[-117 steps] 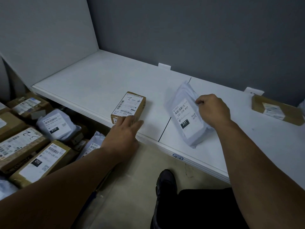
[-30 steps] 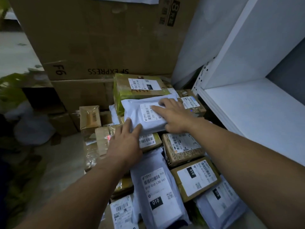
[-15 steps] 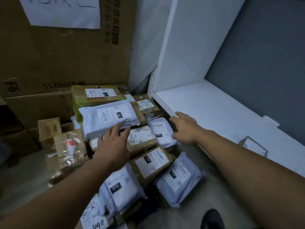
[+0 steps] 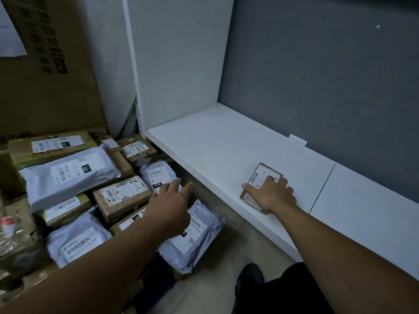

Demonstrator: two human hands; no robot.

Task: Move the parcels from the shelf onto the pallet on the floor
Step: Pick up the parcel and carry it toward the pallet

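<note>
A small brown cardboard parcel with a white label lies near the front edge of the white shelf. My right hand lies on top of it, fingers curled round its near end. My left hand hovers with straight fingers over the pile of parcels on the floor to the left, holding nothing. In that pile lies the grey mailer bag on top, a brown box marked "3-2" and several more bags and boxes. The pallet beneath them is hidden.
A tall brown carton stands behind the pile. The shelf's white side panel rises between pile and shelf. My dark shoe stands on the floor below the shelf edge. A grey wall backs the shelf.
The grey mailer bag now lies on the pile and both hands have left it. My right hand swung right onto the shelf and took hold of the small brown parcel; the view turned right.
</note>
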